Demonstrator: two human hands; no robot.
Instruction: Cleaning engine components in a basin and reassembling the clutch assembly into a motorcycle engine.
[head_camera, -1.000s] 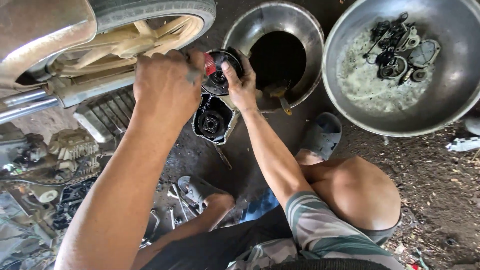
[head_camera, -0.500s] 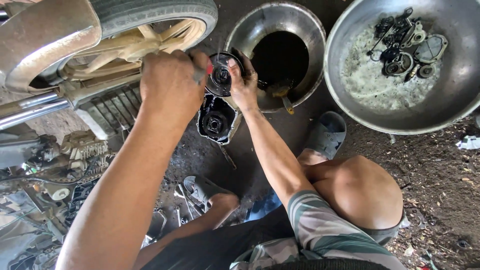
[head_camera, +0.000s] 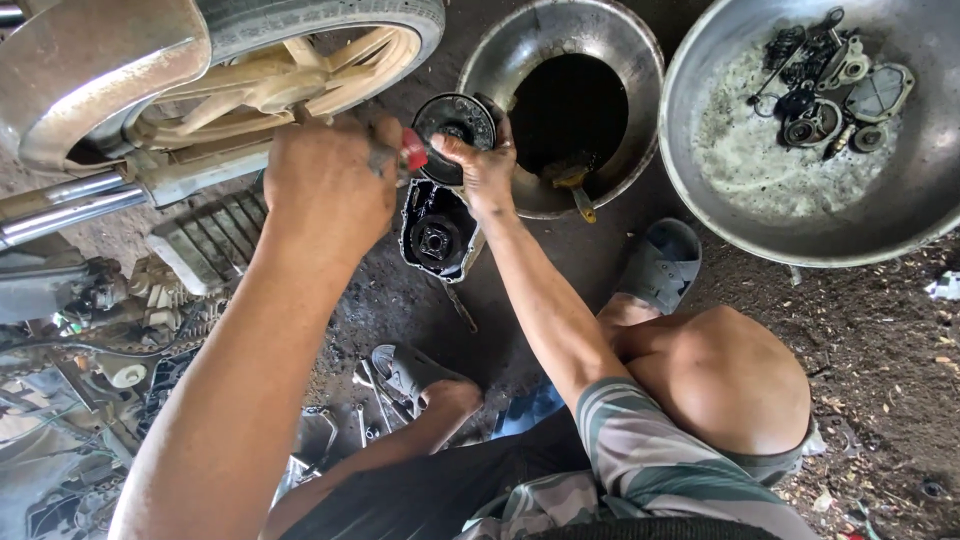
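My right hand (head_camera: 482, 168) grips a round black clutch-like disc (head_camera: 455, 122), held up just left of a metal basin. My left hand (head_camera: 330, 185) is closed around a tool with a red handle (head_camera: 413, 150), its tip hidden against the disc. Below both hands a dark engine cover (head_camera: 436, 232) lies open side up on the dirt floor. A motorcycle wheel with a cream rim (head_camera: 300, 60) stands at the upper left behind my left hand.
A metal basin (head_camera: 500, 60) holds dark oil and a brush. A larger bowl (head_camera: 900, 210) at the right holds several small engine parts. Loose wrenches (head_camera: 375, 395) lie by my sandalled feet. Engine parts (head_camera: 150, 300) crowd the left side.
Both hands with the disc and tool have stayed together near the basin; the view has shifted slightly and the left hand has turned a little around the tool.
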